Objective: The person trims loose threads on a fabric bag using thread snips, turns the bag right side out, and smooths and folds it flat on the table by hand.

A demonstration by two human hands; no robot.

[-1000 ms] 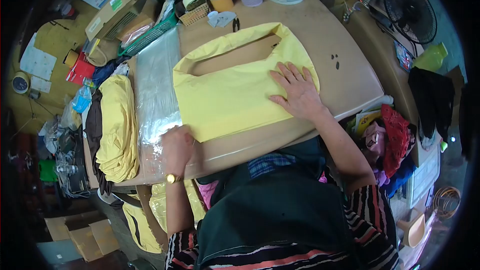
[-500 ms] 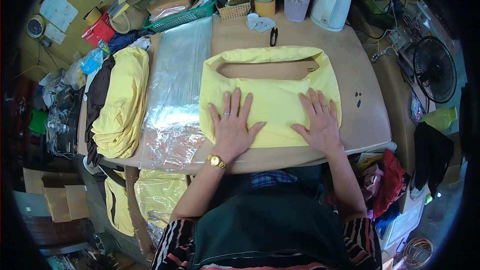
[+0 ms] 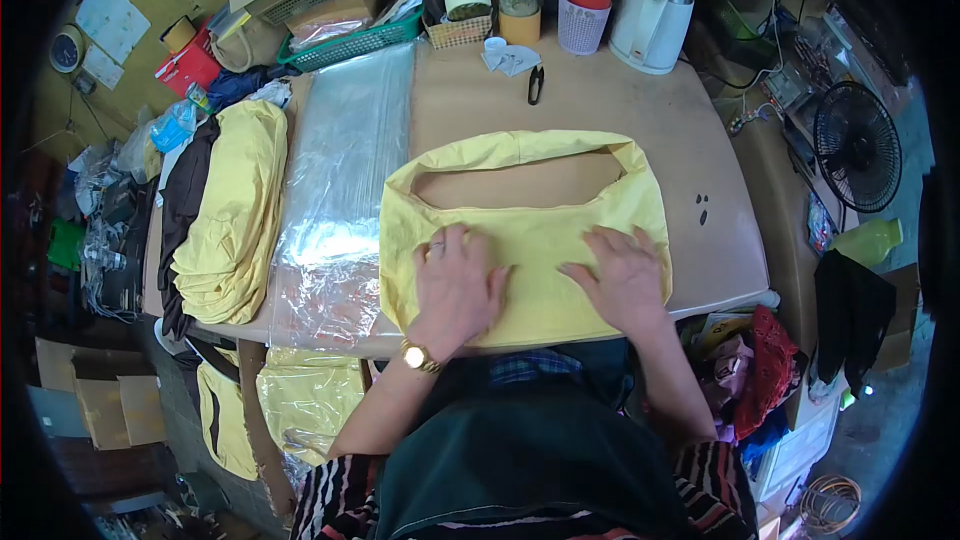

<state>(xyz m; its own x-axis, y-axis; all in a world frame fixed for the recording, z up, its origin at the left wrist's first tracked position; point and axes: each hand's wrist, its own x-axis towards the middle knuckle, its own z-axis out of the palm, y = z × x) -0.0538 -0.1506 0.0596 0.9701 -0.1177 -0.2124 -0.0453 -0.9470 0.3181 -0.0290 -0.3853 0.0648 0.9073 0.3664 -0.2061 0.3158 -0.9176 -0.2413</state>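
Note:
A yellow fabric bag [image 3: 530, 310] with a wide handle opening lies flat on the brown table [image 3: 470, 90], its lower edge at the table's front edge. My left hand [image 3: 458, 285] rests on the left half of its body, fingers slightly bent and thumb apart. On the right half lies my right hand [image 3: 625, 278], palm down, its thumb spread from the fingers. Both hands touch the cloth without gripping it. Left of the bag is a stack of clear plastic sleeves [image 3: 340, 160].
A pile of folded yellow cloth [image 3: 235, 210] lies at the left beside dark cloth [image 3: 185, 205]. Black thread snips [image 3: 536, 86] sit beyond the bag. Along the back stand a green basket [image 3: 355, 45], a jar [image 3: 519, 5] and a white kettle [image 3: 652, 20]. A fan [image 3: 857, 145] is at right.
The bag has slid toward me, down to the table's front edge. Both hands came back with it, and their fingers are more bent than before. The view has shifted slightly.

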